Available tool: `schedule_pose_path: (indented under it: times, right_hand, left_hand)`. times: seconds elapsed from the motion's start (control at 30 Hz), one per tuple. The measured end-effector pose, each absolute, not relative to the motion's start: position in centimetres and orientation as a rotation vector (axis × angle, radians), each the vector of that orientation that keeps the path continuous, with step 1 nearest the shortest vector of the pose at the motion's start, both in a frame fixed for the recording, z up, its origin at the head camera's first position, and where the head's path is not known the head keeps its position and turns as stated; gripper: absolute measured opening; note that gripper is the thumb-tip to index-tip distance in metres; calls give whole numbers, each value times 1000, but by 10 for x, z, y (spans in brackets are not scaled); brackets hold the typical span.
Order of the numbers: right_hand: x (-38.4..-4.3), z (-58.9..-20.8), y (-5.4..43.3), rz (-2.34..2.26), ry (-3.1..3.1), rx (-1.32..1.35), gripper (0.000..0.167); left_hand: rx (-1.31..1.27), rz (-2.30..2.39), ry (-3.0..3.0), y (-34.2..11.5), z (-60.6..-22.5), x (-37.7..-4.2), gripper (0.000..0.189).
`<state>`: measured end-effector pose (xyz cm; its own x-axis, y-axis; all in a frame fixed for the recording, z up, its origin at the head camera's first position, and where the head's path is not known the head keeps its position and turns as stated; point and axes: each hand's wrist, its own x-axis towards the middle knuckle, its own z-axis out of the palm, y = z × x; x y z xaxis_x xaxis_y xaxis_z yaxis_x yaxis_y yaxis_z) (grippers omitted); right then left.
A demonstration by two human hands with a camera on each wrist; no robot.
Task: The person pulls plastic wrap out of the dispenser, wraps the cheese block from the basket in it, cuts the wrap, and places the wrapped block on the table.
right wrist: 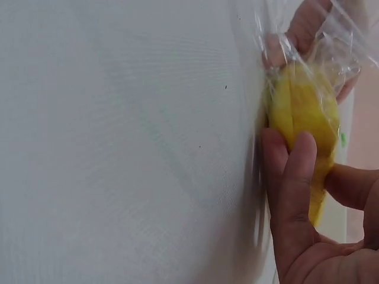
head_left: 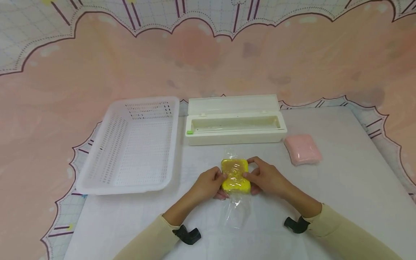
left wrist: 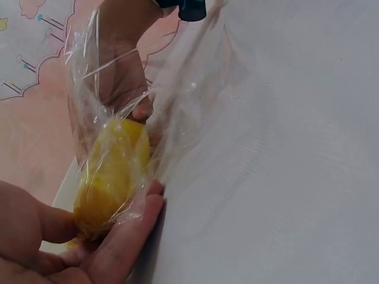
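Observation:
A yellow block with rounded corners (head_left: 235, 185) is wrapped in clear plastic film, low over the white tabletop in front of me. My left hand (head_left: 209, 183) holds its left side, thumb on top and fingers under the edge. On the other side my right hand (head_left: 267, 177) grips it between thumb and fingers. Loose film (head_left: 238, 213) trails from the near end, and a short piece sticks out at the far end. In the left wrist view the film (left wrist: 195, 89) spreads loosely beside the block. The right wrist view shows two fingers (right wrist: 299, 171) along the block's side.
Behind the hands stands a long white film dispenser box (head_left: 235, 139) with its lid raised and a green piece at its left end. A white perforated basket (head_left: 170, 155) is on the left. To the right lies a pink wrapped block (head_left: 303, 149). Patterned cloth (head_left: 208, 65) hangs behind.

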<state>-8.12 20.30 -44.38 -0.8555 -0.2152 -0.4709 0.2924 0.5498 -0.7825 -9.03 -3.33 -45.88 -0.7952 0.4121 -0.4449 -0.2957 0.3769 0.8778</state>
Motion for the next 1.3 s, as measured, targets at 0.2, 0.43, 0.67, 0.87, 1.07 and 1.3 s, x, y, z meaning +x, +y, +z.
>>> schedule_pose_path:
  times: [0.2, 0.43, 0.67, 0.87, 1.07, 1.3]
  right_hand:
    - [-71, -442, 200, -1489, 2020, 285, 70]
    - [-52, -435, 199, -1751, 1762, 365, 67]
    - [-41, -434, 208, -1648, 2084, 67, 46]
    - [-40, -444, 202, -1303, 2545, -500, 51]
    - [-50, -443, 196, -894, 2920, -823, 20]
    - [-72, -441, 192, -1117, 2799, -585, 7]
  left_hand:
    - [-37, 1651, 1934, -31, -456, -76, 29]
    - [-137, 1918, 1730, -29, -450, -49, 24]
    - [218, 1724, 2081, -39, -444, -44, 34]
    - [589, 1499, 2413, -39, -449, -51, 31]
    - [762, 1379, 2670, -31, -452, -66, 9]
    - [677, 1311, 2689, -22, -451, -81, 8]
